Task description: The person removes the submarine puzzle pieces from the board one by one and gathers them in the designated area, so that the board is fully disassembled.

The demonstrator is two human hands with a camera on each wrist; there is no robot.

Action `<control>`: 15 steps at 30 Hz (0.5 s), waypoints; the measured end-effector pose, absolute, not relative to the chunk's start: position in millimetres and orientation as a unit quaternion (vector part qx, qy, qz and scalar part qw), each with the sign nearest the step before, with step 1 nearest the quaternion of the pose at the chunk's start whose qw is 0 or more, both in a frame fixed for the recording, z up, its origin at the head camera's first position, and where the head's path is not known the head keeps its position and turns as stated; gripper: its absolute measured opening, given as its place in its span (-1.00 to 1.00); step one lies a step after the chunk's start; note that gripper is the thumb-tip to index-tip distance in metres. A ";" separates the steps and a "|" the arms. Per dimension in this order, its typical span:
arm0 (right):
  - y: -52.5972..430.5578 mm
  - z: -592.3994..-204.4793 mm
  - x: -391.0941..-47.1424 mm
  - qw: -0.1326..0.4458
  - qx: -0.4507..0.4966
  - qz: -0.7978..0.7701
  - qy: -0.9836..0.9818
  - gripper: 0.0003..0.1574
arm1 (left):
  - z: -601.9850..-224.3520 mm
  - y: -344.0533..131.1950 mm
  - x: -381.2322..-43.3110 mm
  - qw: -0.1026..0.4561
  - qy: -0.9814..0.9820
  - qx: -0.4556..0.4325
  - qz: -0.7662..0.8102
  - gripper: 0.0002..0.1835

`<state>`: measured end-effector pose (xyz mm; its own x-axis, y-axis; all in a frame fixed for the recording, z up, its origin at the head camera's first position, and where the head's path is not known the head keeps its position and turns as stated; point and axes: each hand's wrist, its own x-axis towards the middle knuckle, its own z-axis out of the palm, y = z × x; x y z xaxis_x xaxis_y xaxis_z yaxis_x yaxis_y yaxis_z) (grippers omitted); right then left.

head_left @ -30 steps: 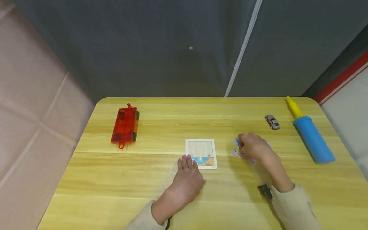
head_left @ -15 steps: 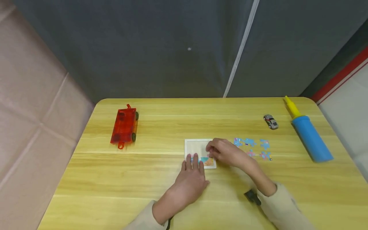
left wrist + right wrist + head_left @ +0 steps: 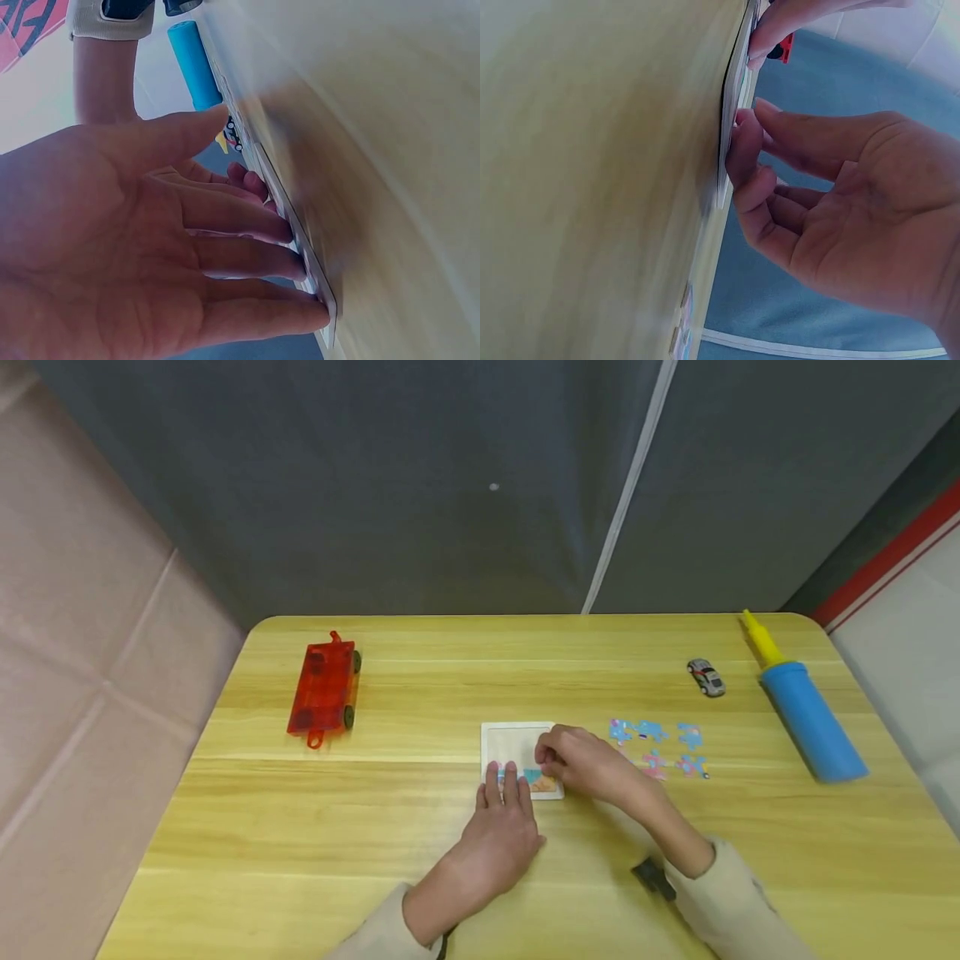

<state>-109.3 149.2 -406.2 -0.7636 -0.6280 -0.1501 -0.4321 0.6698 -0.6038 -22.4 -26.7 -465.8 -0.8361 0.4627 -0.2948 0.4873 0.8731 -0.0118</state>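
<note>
A small square puzzle tray (image 3: 484, 752) with a white rim lies mid-table. Its lower strip holds fitted pieces with a blue and sandy picture (image 3: 542, 783); the upper part shows bare backing. My left hand (image 3: 501, 843) rests its straight fingertips on the tray's lower left, as the left wrist view also shows along the tray edge. Over the tray's right side, my right hand (image 3: 592, 764) pinches a puzzle piece between thumb and curled fingers; the piece is mostly hidden by the fingertips. Several loose puzzle pieces (image 3: 649, 730) lie right of the tray.
A red see-through toy wagon (image 3: 324, 687) sits at the left. Beyond the loose pieces stand a small silver toy car (image 3: 707, 677) and a blue hand pump (image 3: 813, 722) with a yellow nozzle. A dark grey curtain (image 3: 420, 493) hangs behind the table.
My right hand has moved left from the loose pieces to the tray with a piece. Its position has shifted little over the last half second. My left fingers slid slightly right on the tray.
</note>
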 end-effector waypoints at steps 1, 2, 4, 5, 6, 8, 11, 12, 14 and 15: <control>149.1 -406.4 -108.7 0.177 -0.294 -0.278 0.897 -0.92 | -465.2 -26.5 -22.4 0.144 0.957 0.249 -0.043 -0.10; 149.0 -406.6 -108.3 0.177 -0.295 -0.276 0.897 -0.92 | -464.0 -26.2 -22.2 0.145 0.957 0.249 -0.044 -0.11; 149.1 -407.4 -107.5 0.177 -0.298 -0.274 0.897 -0.92 | -460.0 -24.8 -21.6 0.147 0.956 0.248 -0.055 -0.11; 148.8 -407.8 -107.2 0.175 -0.298 -0.274 0.898 -0.91 | -458.8 -24.6 -21.6 0.149 0.956 0.247 -0.054 -0.11; 148.7 -408.4 -107.0 0.172 -0.299 -0.275 0.897 -0.90 | -459.0 -24.6 -21.5 0.147 0.956 0.247 -0.058 -0.11; 148.1 -409.2 -107.3 0.171 -0.298 -0.279 0.896 -0.87 | -462.2 -24.4 -22.2 0.143 0.956 0.246 -0.071 -0.10; 147.1 -409.3 -107.8 0.174 -0.297 -0.287 0.894 -0.85 | -472.2 -26.1 -23.9 0.133 0.957 0.249 -0.073 -0.09; 147.0 -409.1 -108.1 0.177 -0.297 -0.291 0.892 -0.84 | -474.8 -26.2 -23.9 0.128 0.956 0.251 -0.079 -0.08; 146.6 -408.7 -109.0 0.183 -0.290 -0.300 0.890 -0.85 | -476.5 -26.7 -24.0 0.123 0.956 0.255 -0.082 -0.08; 146.6 -408.6 -109.4 0.185 -0.288 -0.304 0.889 -0.86 | -474.9 -27.0 -23.4 0.121 0.955 0.257 -0.081 -0.08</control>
